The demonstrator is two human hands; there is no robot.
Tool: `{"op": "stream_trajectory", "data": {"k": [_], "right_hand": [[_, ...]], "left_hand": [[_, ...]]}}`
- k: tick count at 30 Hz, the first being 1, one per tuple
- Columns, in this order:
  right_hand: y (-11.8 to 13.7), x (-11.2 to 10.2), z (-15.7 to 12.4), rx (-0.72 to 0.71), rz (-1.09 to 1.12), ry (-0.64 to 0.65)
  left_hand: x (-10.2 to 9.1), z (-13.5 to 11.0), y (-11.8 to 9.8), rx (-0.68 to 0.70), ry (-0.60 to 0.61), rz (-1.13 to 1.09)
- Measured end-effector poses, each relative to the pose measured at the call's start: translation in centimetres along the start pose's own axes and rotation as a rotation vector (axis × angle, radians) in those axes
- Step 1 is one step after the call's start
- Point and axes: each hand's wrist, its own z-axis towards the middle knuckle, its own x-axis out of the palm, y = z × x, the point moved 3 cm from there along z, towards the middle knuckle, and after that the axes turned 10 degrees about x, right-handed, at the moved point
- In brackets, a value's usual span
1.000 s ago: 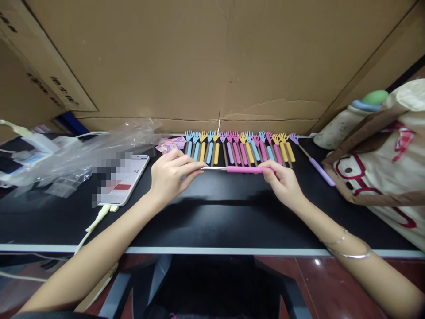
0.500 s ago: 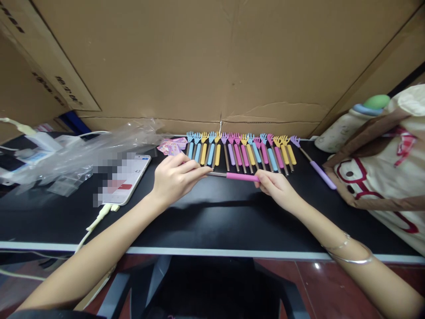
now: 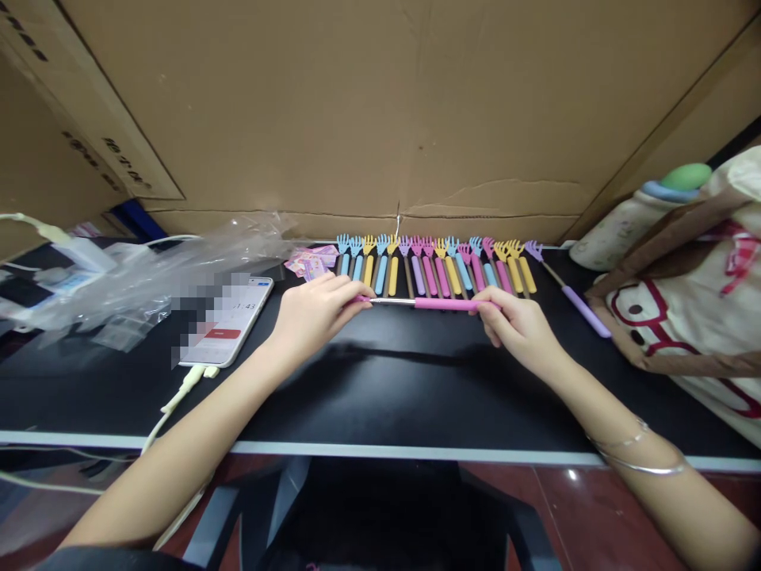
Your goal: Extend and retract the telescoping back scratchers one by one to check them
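Observation:
A pink telescopic back scratcher [image 3: 445, 304] is stretched level between my two hands above the black desk. Closed around its head end, my left hand [image 3: 321, 316] hides most of the claw; only a bit of pink shows at the fingertips. My right hand [image 3: 518, 323] pinches the far end of the pink grip. Between the left fingers and the grip, a length of silver rod is bare. Just behind it lies a row of several back scratchers [image 3: 417, 270] in blue, yellow, purple and pink, claws toward the cardboard.
A purple back scratcher [image 3: 586, 311] lies apart at the right, beside a cream bag [image 3: 701, 301] and a bottle [image 3: 624, 226]. On the left are a phone [image 3: 229, 325] with a charging cable, clear plastic bags [image 3: 178, 270] and small printed cards [image 3: 312, 260]. Cardboard [image 3: 357, 103] stands behind.
My right hand has moved slightly right and up with the grip, and the hands are a little farther apart. More silver rod shows between them.

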Motion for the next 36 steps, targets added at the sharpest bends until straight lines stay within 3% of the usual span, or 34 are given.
{"op": "stream_trajectory", "data": {"k": [5, 12, 23, 36], "right_hand": [[-0.2, 0.2, -0.1, -0.006, -0.014, 0.038], [-0.1, 0.4, 0.1, -0.093, -0.118, -0.031], [0.0, 0.8, -0.2, -0.094, -0.114, -0.032], [-0.1, 1.4, -0.4, 0.041, 0.042, 0.118]], "left_hand": [[0.3, 0.0, 0.4, -0.057, 0.108, -0.182], [0.7, -0.2, 0.9, -0.111, 0.18, -0.332], [0.7, -0.1, 0.2, -0.046, 0.039, -0.271], [0.3, -0.1, -0.5, 0.134, -0.129, -0.171]]}}
